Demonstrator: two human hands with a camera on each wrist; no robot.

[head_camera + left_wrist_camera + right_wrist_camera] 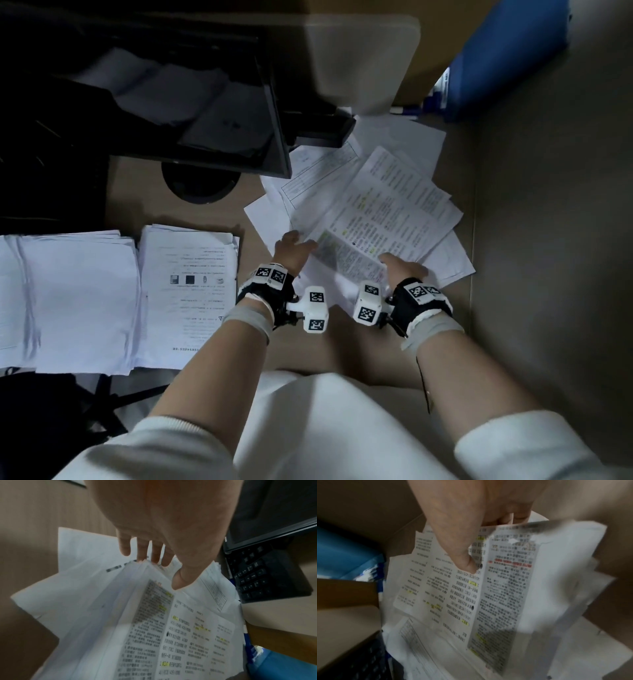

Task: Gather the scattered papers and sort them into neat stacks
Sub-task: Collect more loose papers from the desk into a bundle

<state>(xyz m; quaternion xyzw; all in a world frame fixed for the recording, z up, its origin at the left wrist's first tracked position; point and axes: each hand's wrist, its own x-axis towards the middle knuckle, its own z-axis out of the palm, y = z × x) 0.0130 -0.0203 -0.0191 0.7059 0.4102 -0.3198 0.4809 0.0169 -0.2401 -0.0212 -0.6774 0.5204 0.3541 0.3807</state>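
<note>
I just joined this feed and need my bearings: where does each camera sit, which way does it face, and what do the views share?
Head: on the head, looking down at the desk; shows both forearms, left hand, right hand, two neat stacks.
Left wrist: looks along the left hand at the printed sheet it pinches; keyboard beyond.
Right wrist: looks along the right hand gripping that sheet.
Shared: all three show the printed sheet with yellow highlights.

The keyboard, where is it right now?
The keyboard shows at the right of the left wrist view, under the monitor, just beyond the scattered papers.
</note>
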